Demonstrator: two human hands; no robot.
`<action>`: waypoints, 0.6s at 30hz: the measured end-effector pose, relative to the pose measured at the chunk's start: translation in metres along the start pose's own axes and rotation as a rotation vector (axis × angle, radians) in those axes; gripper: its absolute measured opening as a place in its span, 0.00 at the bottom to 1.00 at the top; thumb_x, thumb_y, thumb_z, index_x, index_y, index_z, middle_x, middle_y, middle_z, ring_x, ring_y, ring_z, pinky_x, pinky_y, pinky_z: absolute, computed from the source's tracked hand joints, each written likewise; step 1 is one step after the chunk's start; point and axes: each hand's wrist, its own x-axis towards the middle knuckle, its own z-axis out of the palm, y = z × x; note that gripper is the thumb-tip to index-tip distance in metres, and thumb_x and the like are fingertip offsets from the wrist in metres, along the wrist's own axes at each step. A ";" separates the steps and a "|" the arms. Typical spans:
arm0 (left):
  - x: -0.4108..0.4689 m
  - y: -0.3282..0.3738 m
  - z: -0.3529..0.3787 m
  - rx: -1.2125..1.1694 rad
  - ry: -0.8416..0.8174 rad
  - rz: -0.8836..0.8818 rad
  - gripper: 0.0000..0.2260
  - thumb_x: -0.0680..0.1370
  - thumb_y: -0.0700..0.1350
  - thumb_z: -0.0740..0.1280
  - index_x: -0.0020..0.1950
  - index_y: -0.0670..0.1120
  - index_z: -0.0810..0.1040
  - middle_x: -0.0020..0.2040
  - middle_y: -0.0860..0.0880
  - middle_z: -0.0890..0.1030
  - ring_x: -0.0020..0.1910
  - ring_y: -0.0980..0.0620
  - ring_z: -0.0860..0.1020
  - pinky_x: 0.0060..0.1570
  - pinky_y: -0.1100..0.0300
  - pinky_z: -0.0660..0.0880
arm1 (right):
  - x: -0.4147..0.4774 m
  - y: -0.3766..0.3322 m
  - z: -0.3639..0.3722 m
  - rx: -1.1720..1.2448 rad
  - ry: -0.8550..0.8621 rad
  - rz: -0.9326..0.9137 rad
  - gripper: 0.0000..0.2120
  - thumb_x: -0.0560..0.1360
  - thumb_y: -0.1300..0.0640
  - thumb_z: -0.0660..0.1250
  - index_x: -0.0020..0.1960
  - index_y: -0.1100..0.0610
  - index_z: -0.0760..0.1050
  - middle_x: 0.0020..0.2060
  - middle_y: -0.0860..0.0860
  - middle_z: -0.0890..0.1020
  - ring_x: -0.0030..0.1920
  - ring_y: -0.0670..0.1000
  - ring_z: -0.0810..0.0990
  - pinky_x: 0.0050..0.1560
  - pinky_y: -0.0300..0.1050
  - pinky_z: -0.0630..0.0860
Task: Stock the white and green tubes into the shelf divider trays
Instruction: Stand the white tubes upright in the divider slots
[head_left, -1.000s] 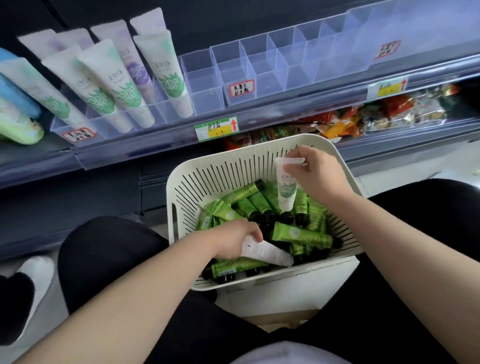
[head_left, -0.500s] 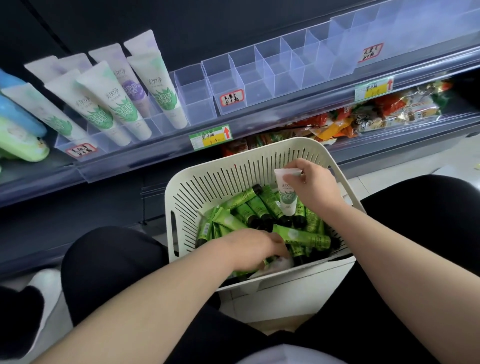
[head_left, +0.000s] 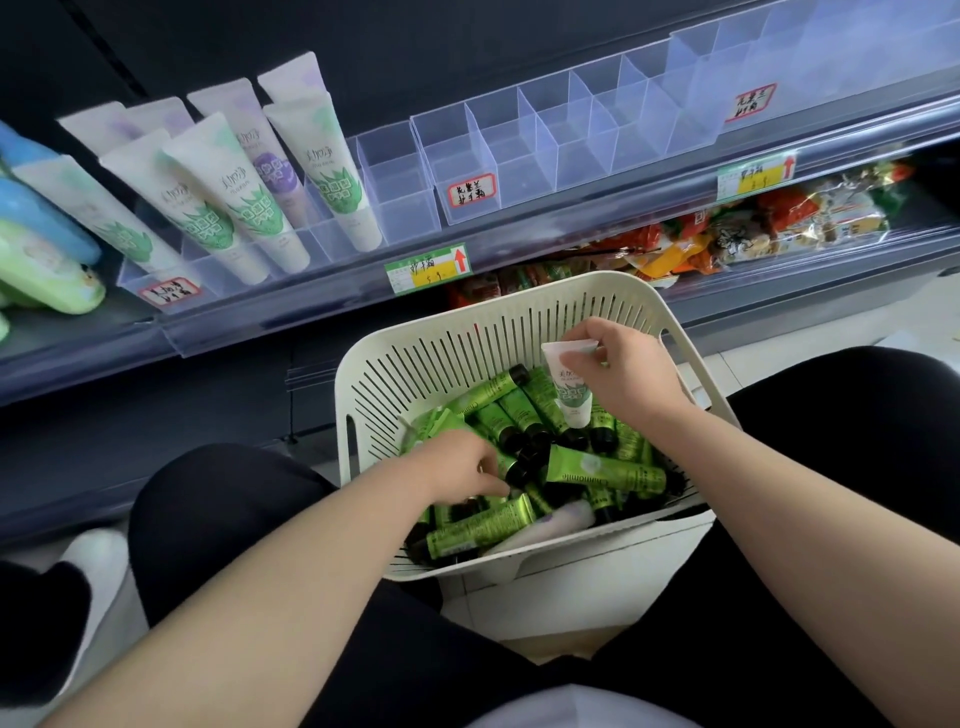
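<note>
Pinched at the flat crimped end by the right hand (head_left: 623, 374): a white-and-green tube (head_left: 569, 389), hanging cap-down just above the basket (head_left: 345, 415). Held that way, probably, to drop straight into a tray (head_left: 524, 182) cap first, like the stocked tubes (head_left: 332, 176) leaning cap-down at the shelf's left. Plenty of bare compartments just right of those. Left hand (head_left: 462, 467) knuckles-up, fingers curled down into the green tubes (head_left: 602, 470); gripping one or only rooting, impossible to tell. Likely after the white tube (head_left: 550, 522) lying half buried near the basket's front wall. Not yet on the way to the shelf.
</note>
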 end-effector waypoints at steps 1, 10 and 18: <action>0.000 -0.001 -0.001 -0.095 -0.022 -0.038 0.14 0.75 0.56 0.70 0.51 0.47 0.80 0.43 0.49 0.82 0.38 0.54 0.81 0.37 0.58 0.78 | -0.001 -0.002 0.000 0.002 -0.004 -0.013 0.04 0.76 0.53 0.66 0.51 0.48 0.77 0.40 0.46 0.81 0.38 0.46 0.79 0.31 0.38 0.70; 0.006 0.036 0.013 -0.020 -0.378 -0.230 0.16 0.74 0.51 0.73 0.47 0.37 0.81 0.37 0.45 0.84 0.36 0.48 0.83 0.47 0.52 0.82 | -0.007 -0.005 0.007 -0.041 -0.041 -0.105 0.07 0.75 0.53 0.67 0.52 0.50 0.79 0.35 0.45 0.80 0.30 0.38 0.72 0.29 0.35 0.63; -0.002 0.013 0.008 0.179 -0.183 -0.087 0.09 0.75 0.47 0.69 0.51 0.43 0.82 0.41 0.49 0.81 0.41 0.49 0.80 0.43 0.54 0.79 | -0.009 -0.004 0.011 0.003 -0.088 -0.132 0.05 0.74 0.53 0.68 0.49 0.48 0.78 0.35 0.41 0.78 0.33 0.40 0.74 0.31 0.34 0.67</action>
